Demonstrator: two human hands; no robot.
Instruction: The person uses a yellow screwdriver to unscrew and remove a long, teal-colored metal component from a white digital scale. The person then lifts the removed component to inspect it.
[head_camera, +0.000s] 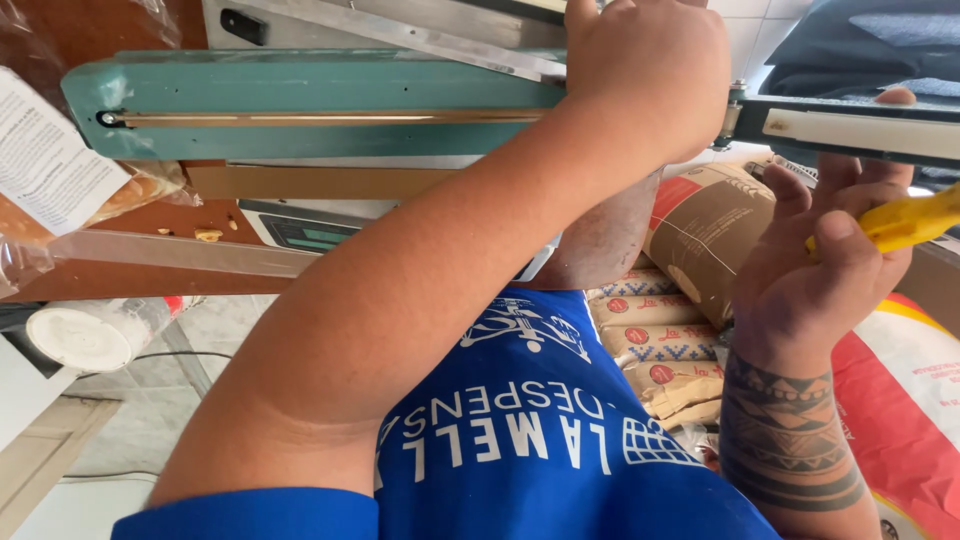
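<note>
My left hand (650, 70), fist closed, presses the teal heat sealer (300, 115) at twelve o'clock; my right hand (830, 260) grips a yellow handle (915, 220) at three. I'd press evenly.

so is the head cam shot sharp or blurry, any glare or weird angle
Head view: the scene appears upside down; daylight is even and soft, with a pale sheen along the sealer's metal strip; the left hand and right hand with its yellow object are fairly sharp; the forearm so near the lens looks oversized.
</note>
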